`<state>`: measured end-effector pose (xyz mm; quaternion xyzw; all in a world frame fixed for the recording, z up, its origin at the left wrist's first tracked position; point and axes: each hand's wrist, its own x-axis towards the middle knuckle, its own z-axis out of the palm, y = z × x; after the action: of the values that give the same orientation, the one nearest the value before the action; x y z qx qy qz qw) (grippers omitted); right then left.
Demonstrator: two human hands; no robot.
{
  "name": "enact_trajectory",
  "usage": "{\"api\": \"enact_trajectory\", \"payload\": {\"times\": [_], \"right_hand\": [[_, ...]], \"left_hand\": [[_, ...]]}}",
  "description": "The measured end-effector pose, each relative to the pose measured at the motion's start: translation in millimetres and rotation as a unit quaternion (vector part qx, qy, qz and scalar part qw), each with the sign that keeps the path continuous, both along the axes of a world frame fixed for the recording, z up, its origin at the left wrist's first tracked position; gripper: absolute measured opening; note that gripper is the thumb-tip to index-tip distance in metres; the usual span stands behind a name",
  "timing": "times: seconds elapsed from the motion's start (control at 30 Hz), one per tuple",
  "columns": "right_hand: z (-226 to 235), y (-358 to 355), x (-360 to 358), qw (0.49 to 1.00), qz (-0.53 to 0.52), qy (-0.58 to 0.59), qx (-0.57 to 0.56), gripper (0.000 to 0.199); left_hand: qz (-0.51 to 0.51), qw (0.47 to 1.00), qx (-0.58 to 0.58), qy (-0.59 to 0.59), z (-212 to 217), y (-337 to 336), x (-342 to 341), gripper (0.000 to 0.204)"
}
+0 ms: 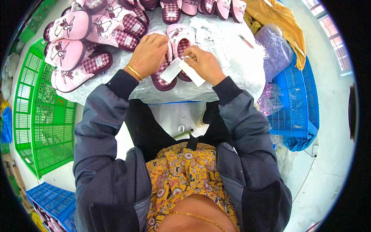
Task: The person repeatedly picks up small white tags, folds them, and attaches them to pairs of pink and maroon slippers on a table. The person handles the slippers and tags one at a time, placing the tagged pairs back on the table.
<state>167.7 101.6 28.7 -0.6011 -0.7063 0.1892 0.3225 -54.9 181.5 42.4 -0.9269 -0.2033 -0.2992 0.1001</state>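
Observation:
A pair of pink slippers with dark checkered insoles lies before me, toes pointing away. My left hand (pixel 148 54) curls over the upper of the left slipper (pixel 159 77) and hides most of its toe. Above the right slipper (pixel 180 33), my right hand (pixel 203 65) pinches a white paper strip (pixel 193 73) between thumb and fingers. A second pale strip (pixel 171 70) overlaps it and lies across the insoles; I cannot tell whether the fingers grip that one too. Several loose white strips (pixel 205 31) are scattered beyond my right hand.
Pink slippers (pixel 69 27) are piled at the left, with more (pixel 171 12) along the far side. A slim pointed tool (pixel 245 41) lies on the plastic-covered table (pixel 243 65). Green crates (pixel 38 116) stand left, a blue crate (pixel 295 102) and a filled plastic bag (pixel 274 44) right.

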Motion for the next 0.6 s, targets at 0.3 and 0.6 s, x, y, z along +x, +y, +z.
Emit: {"api": "enact_trajectory", "payload": {"times": [0.3, 0.6], "right_hand": [[-12.0, -23.3, -5.8, 0.981, -0.011, -0.117, 0.153, 0.012], [-4.5, -12.8, -4.7, 0.981, 0.019, -0.171, 0.095, 0.009]], "left_hand": [[0.007, 0.894, -0.394, -0.212, -12.8, -17.2, 8.4, 0.005], [0.007, 0.818, -0.521, -0.244, -23.0, -20.4, 17.5, 0.007]]}}
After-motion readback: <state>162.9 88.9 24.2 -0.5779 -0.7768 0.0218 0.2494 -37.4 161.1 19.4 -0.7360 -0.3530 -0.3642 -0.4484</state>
